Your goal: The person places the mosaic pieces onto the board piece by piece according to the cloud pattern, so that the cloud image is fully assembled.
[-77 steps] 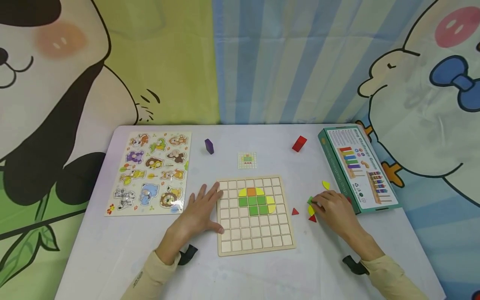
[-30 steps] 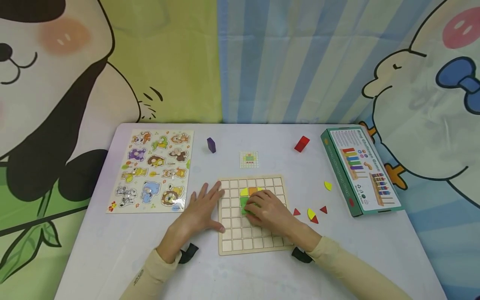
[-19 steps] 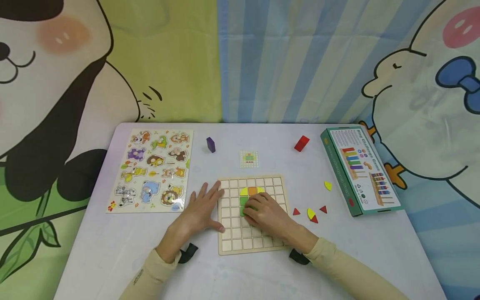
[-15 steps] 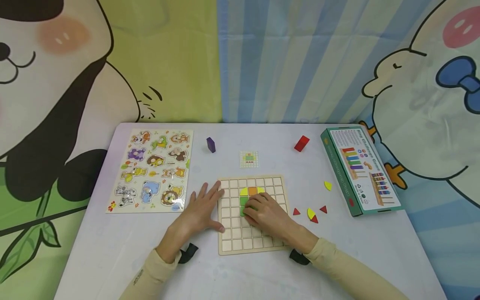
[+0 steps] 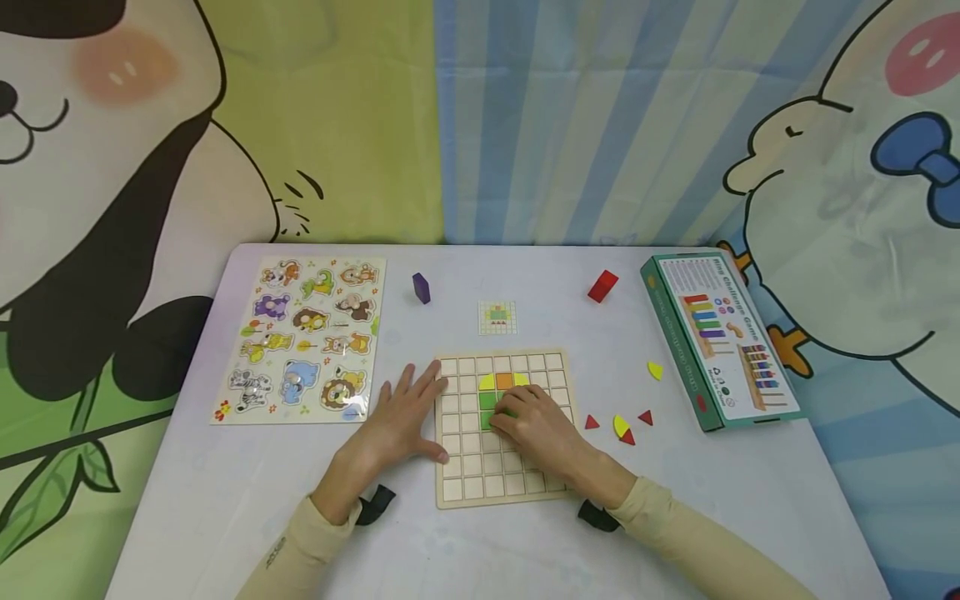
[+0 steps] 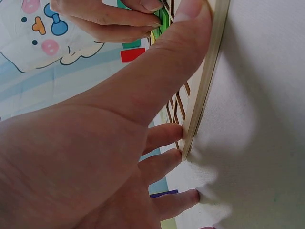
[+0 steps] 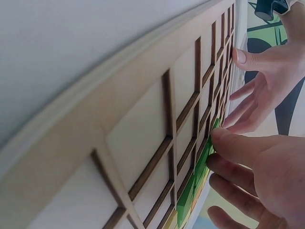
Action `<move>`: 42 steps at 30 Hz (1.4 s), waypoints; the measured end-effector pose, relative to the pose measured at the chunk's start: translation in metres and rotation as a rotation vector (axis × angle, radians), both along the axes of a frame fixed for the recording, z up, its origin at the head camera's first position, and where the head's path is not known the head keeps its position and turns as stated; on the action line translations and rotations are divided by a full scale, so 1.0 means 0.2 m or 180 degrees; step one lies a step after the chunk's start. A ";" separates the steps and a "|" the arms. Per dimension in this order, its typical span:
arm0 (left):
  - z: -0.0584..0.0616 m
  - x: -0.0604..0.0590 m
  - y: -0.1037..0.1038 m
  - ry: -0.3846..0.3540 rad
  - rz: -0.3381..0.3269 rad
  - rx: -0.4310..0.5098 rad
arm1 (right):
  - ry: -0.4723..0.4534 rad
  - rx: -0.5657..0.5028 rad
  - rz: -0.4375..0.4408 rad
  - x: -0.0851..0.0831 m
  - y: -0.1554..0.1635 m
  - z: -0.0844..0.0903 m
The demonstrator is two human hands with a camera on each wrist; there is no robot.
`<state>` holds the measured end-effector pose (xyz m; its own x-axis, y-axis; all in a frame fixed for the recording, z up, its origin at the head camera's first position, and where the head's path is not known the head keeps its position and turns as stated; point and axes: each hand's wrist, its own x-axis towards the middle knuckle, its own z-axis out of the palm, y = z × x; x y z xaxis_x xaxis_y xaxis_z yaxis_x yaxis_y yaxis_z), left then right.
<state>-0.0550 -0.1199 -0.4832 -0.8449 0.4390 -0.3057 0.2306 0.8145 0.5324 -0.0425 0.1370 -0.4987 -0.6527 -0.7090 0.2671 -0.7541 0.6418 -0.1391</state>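
A wooden grid board [image 5: 465,487] lies on the table, with yellow pieces [image 5: 487,382], an orange square [image 5: 504,381] and green tiles [image 5: 487,402] set in its upper middle. My left hand [image 5: 399,427] rests spread at its left edge; in the left wrist view the thumb [image 6: 190,28] lies on the frame and two fingertips touch the edge. Over the board's middle, my right hand [image 5: 542,433] has curled fingers and pinches a green tile [image 7: 215,125] at a cell below the upper green row. The hand hides the pieces beneath it.
Red triangles [image 5: 646,417] and yellow rounded pieces [image 5: 655,371] lie right of the board. Behind it are a small pattern card [image 5: 498,317], a purple block [image 5: 422,288] and a red block [image 5: 602,286]. An animal puzzle [image 5: 300,342] lies left, a green box [image 5: 720,333] right.
My right hand has gone from the loose pieces at the right to the board, bringing a green tile. Over the last second it has shifted only slightly there. The left hand stays put.
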 end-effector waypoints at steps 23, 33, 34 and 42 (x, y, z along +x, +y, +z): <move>0.00 0.00 0.00 -0.0036 0.0041 -0.0013 | 0.0048 -0.0283 -0.0691 -0.08 0.33 0.06; 0.01 0.00 0.00 -0.0038 0.0037 -0.0016 | -0.0040 0.0150 -0.1490 -0.12 0.79 0.08; 0.01 0.00 0.00 -0.0032 0.0039 -0.0008 | -0.0103 0.0214 -0.1532 -0.13 0.82 0.07; 0.01 0.00 0.00 -0.0013 0.0018 0.0002 | -0.0693 0.0526 -0.1711 -0.14 0.95 0.05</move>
